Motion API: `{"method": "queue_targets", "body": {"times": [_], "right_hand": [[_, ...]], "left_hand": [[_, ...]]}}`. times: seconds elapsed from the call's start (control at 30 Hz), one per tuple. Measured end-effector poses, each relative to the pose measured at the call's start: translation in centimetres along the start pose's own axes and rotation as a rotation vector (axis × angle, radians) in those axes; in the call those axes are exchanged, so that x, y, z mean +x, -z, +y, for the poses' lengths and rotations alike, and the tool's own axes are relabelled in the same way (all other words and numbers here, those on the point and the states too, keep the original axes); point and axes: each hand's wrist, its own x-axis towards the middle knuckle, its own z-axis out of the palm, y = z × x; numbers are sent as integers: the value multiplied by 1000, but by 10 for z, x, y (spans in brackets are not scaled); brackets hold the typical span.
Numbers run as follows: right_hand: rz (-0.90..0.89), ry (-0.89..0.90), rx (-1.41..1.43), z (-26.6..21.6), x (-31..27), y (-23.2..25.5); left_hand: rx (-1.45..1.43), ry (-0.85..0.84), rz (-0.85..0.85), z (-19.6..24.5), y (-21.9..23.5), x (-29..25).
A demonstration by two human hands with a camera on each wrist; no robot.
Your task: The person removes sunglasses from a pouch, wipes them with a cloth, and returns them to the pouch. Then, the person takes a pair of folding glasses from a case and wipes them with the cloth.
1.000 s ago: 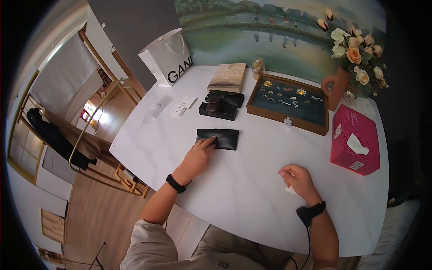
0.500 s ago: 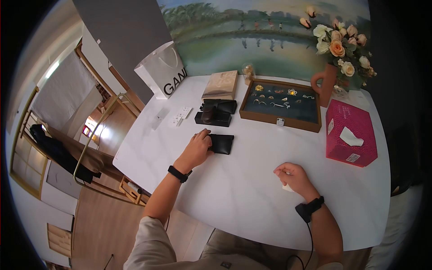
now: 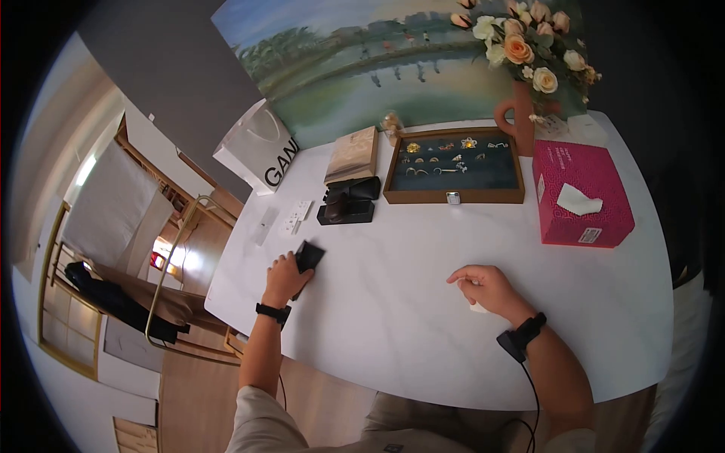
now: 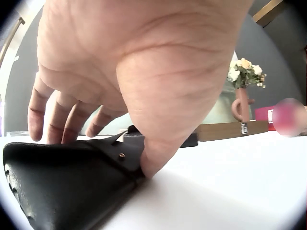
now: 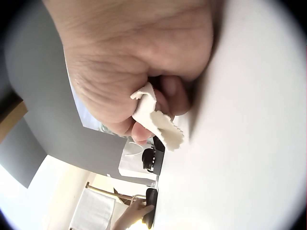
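Observation:
My left hand (image 3: 285,278) grips a black leather pouch (image 3: 309,257) with a snap flap, at the left part of the white table (image 3: 393,302). In the left wrist view, the thumb presses the near side of the pouch (image 4: 67,187), while the other fingers reach over its far side. Farther right, my right hand (image 3: 487,291) rests with its side on the table. Its curled fingers hold a small cream cloth (image 5: 163,127) with zigzag edges, partly hidden in the palm.
Behind the hands are an open black box (image 3: 347,214) with a dark item, a flat beige box (image 3: 353,155), small white cards (image 3: 298,217) and a paper bag (image 3: 253,155). A jewellery case (image 3: 453,198), pink tissue box (image 3: 581,226) and flower vase (image 3: 522,121) stand right.
My left hand has gone from touching the flat pouch to gripping it. It has moved the pouch left and turned it. The right hand stays nearly in place with the cloth.

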Motion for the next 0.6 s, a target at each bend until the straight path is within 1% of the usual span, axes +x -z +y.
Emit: {"method": "queue_targets", "body": {"times": [0.07, 0.1, 0.17, 0.2, 0.23, 0.3, 0.33, 0.4, 0.43, 0.5, 0.53, 0.6], "right_hand": [[11, 14, 5, -2, -1, 1], [18, 25, -1, -4, -1, 1], [32, 8, 6, -8, -3, 2], [44, -9, 10, -8, -3, 3], [49, -9, 12, -2, -1, 3], [66, 99, 109, 16, 4, 2], [73, 100, 109, 16, 4, 3], [38, 53, 87, 13, 4, 5], [48, 55, 88, 13, 5, 6], [-3, 21, 109, 15, 6, 7], [0, 24, 106, 14, 7, 7], [1, 0, 104, 12, 6, 8]], "left_hand": [[-34, 199, -27, -21, -8, 6], [-29, 195, -27, -31, -12, 8], [-7, 275, -32, -47, -17, 12], [-18, 290, -51, -54, -20, 16], [-17, 284, -50, -51, -17, 16], [-19, 328, -86, -43, -6, 14], [-18, 321, -83, -39, -9, 17], [4, 85, 359, -25, -18, 25], [3, 75, 363, -13, -15, 33], [-236, -216, 530, 19, -4, 51], [-239, -219, 534, 32, -4, 63], [-466, -255, 494, 57, -6, 92]]}}
